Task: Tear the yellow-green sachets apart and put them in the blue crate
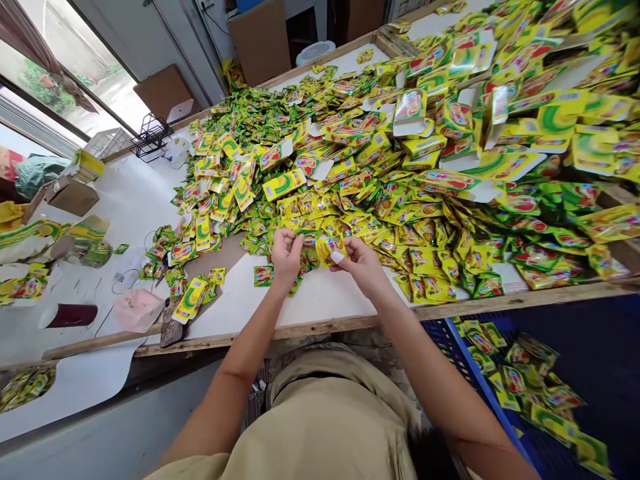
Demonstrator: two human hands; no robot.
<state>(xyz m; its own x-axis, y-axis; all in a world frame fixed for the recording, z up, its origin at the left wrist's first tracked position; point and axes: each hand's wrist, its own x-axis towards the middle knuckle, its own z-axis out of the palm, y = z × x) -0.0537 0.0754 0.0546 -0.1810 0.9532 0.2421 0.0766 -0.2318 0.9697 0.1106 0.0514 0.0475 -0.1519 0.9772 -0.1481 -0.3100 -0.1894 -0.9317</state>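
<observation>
My right hand (363, 267) pinches a small yellow packet (329, 251) near the front edge of the white table. Just left of it, my left hand (287, 257) is closed, its thumb and fingertips together beside a green packet; what it holds, if anything, is too small to make out. A few green packets (263, 275) lie on the table by my left wrist. Beyond both hands spreads a large heap of small yellow packets (430, 283), green packets (260, 113) and flat yellow cartons (284, 184).
A blue crate (473, 360) with packets stands below the table edge at right. On the left are a phone (173, 325), a pink bag (137, 310), a dark red cup (75, 315), a jar (90, 251) and a black wire rack (150, 137).
</observation>
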